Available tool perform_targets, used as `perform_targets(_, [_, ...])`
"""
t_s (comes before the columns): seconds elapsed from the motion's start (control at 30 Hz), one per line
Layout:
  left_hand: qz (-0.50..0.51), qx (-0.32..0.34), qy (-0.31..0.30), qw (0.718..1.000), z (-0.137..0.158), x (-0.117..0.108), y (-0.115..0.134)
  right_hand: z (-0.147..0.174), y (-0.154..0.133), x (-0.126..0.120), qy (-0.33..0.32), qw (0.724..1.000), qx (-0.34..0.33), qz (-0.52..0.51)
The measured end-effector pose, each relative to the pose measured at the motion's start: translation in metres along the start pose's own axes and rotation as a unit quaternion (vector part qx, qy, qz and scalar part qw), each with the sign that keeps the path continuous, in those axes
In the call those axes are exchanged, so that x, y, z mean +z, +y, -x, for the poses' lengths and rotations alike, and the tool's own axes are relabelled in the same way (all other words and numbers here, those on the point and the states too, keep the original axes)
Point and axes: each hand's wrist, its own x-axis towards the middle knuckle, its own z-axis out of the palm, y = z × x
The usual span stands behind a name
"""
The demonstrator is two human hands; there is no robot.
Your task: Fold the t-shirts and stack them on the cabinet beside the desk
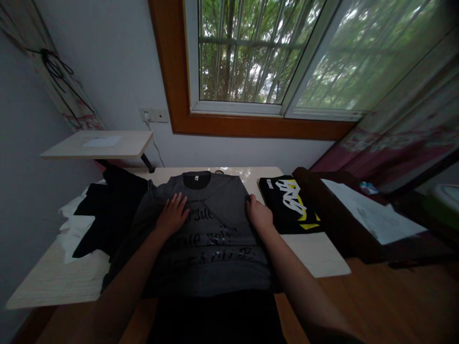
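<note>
A dark grey T-shirt [218, 234] with black lettering lies spread on the pale table, its neckline toward the window. Its right sleeve is folded inward across the chest, while the left side still spreads out. My left hand [172, 213] rests flat on the shirt's upper left chest, fingers spread. At the shirt's right edge, my right hand [259, 213] is closed, its fingers curled on the fabric. Just right of that hand lies a folded black T-shirt [289, 203] with a white and yellow print.
Black clothing [111, 205] and white clothing [70, 239] are heaped at the table's left. A raised shelf [100, 143] stands behind them. Right of the table [319, 255] is a brown sofa-like piece [319, 191] with a white sheet [373, 215] on it. A window is ahead.
</note>
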Motion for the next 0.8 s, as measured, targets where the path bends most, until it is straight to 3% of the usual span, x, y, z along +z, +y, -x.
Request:
perform_targets(0.17, [0.013,0.02,-0.019,1.0,0.015,-0.005,0.021,0.0,0.012,-0.004,0.001,1.0,-0.009,0.029])
perform_targets(0.53, [0.064,0.128,-0.047,0.989,0.033,-0.014,0.093,-0.003,0.033,-0.011,0.001,0.998,-0.004,0.061])
perform_targets(0.67, [0.075,0.148,-0.05,0.985,0.039,-0.02,0.098,-0.002,0.03,-0.009,0.015,0.998,-0.012,0.067])
perform_targets(0.8, [0.09,0.168,-0.084,0.978,0.049,-0.033,0.086,0.003,0.028,-0.007,0.036,0.997,-0.018,0.064])
